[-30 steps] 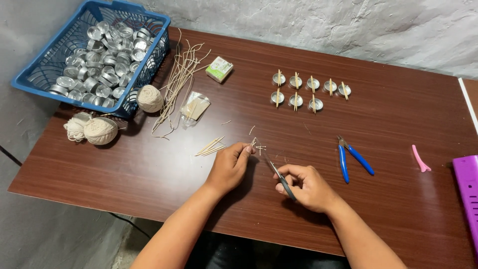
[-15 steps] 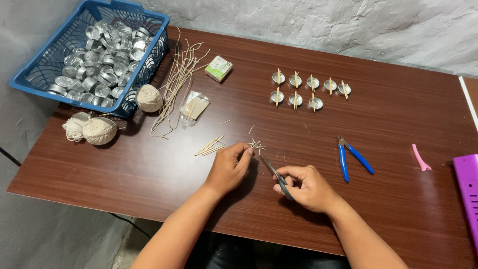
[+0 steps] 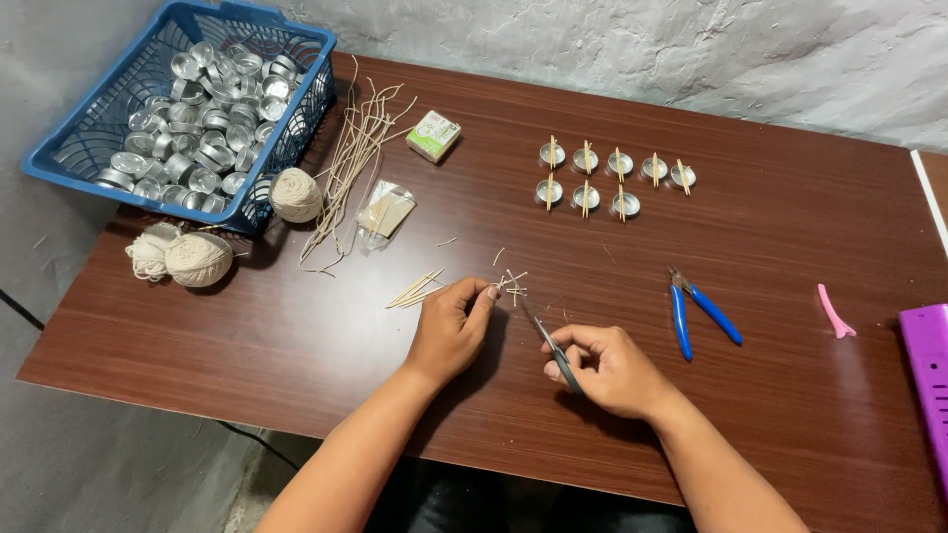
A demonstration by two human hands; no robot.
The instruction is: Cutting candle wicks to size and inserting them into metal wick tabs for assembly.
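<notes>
My left hand [image 3: 452, 327] rests on the brown table [image 3: 296, 336] and pinches a small bundle of pale wick pieces [image 3: 509, 285] between thumb and fingers. My right hand [image 3: 607, 367] grips small dark scissors [image 3: 546, 341], whose blades point up and left toward the wick ends. A few thin wooden sticks [image 3: 416, 290] lie just left of my left hand. Farther back, several small metal cups with sticks across them [image 3: 612, 180] stand in two rows.
A blue basket [image 3: 69, 163] full of metal cups sits at the back left, with balls of white string [image 3: 197, 259] beside it. Long waxed wicks [image 3: 355, 158], a clear packet [image 3: 383, 211], a small green box [image 3: 433, 135], blue-handled pliers [image 3: 699, 311], a pink clip [image 3: 834, 313] and a purple case [image 3: 928, 365] lie around.
Both hands have stayed almost where they were. The scissors have shifted slightly toward the wick bundle.
</notes>
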